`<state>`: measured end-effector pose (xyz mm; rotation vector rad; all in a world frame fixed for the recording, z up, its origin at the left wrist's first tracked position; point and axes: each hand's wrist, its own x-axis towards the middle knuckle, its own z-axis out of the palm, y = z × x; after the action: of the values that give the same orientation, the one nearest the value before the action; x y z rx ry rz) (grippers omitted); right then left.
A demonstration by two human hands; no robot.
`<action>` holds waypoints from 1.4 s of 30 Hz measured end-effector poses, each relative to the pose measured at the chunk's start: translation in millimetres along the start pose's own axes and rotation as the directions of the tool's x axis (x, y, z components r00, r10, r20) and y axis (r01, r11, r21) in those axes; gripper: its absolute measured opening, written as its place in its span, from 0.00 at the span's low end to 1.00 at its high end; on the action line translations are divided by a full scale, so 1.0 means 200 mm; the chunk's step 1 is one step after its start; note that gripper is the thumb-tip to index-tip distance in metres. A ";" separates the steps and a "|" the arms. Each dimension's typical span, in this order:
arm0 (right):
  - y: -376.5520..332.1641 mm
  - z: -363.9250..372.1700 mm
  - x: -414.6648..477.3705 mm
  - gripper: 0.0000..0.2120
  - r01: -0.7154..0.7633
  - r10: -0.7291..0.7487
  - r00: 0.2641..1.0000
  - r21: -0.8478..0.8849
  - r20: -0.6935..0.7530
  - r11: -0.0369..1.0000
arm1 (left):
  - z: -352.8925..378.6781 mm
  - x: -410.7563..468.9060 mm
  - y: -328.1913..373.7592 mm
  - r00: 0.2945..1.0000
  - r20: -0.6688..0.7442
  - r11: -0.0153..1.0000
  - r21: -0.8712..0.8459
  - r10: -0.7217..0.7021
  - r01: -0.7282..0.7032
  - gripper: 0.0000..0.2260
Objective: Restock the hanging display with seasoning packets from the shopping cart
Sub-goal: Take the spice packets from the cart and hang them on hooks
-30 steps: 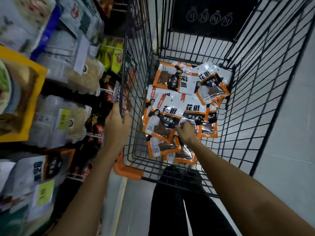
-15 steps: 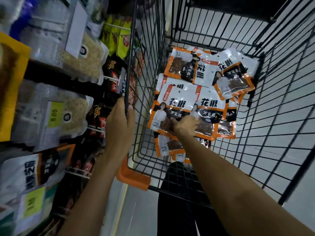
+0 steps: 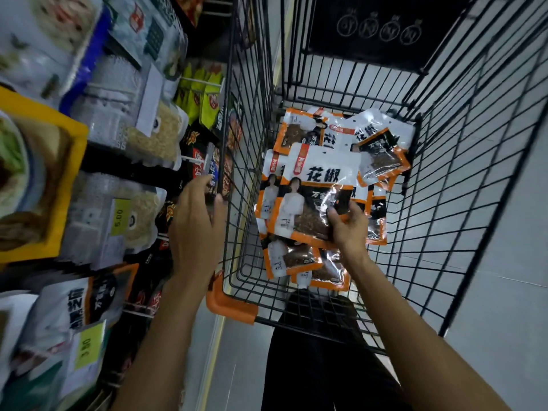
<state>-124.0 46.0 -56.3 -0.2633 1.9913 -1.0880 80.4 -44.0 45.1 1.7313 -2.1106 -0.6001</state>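
Observation:
Several white, orange and black seasoning packets (image 3: 382,152) lie in the bottom of the black wire shopping cart (image 3: 462,161). My right hand (image 3: 348,225) is inside the cart and pinches the lower corner of one or two stacked packets (image 3: 314,188), lifted off the pile. My left hand (image 3: 197,221) grips the top rail of the cart's left wall. The hanging display (image 3: 139,185) on the left carries bagged goods on pegs, with similar white and black packets (image 3: 80,307) low down.
Yellow price tags (image 3: 120,218) hang on the display pegs. The cart has an orange corner bumper (image 3: 229,304) near my legs. Pale floor tiles (image 3: 504,277) run along the cart's right side. A dark sign (image 3: 376,28) closes the cart's far end.
My right hand reached into the pile, took hold of a packet and has lifted it up off the others. My left hand stayed on the cart's rail.

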 end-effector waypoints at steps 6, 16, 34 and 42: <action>-0.24 -0.26 -0.18 0.10 -0.046 -0.039 0.964 0.309 0.262 0.950 | 0.04 0.05 0.31 0.978 0.201 0.924 -0.362 -0.053 0.125 0.24; -0.06 -0.22 0.02 0.06 -0.066 0.032 0.976 0.148 0.215 0.987 | 0.33 0.12 0.23 0.709 0.603 0.578 -0.449 -0.366 0.681 0.17; 0.35 -0.07 0.43 0.31 -0.415 0.295 0.895 -0.378 -0.336 0.828 | 0.56 0.15 0.14 0.806 0.445 0.702 -0.423 -0.390 0.573 0.21; 0.42 -0.19 0.41 0.08 -0.335 0.285 0.911 -0.131 -0.299 0.933 | 0.53 0.16 0.18 0.764 0.479 0.671 -0.396 -0.431 0.627 0.20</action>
<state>-187.4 76.0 -156.5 0.1209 2.2881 -0.7722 -10.4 -59.2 -26.8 1.9782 -1.3308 -1.6106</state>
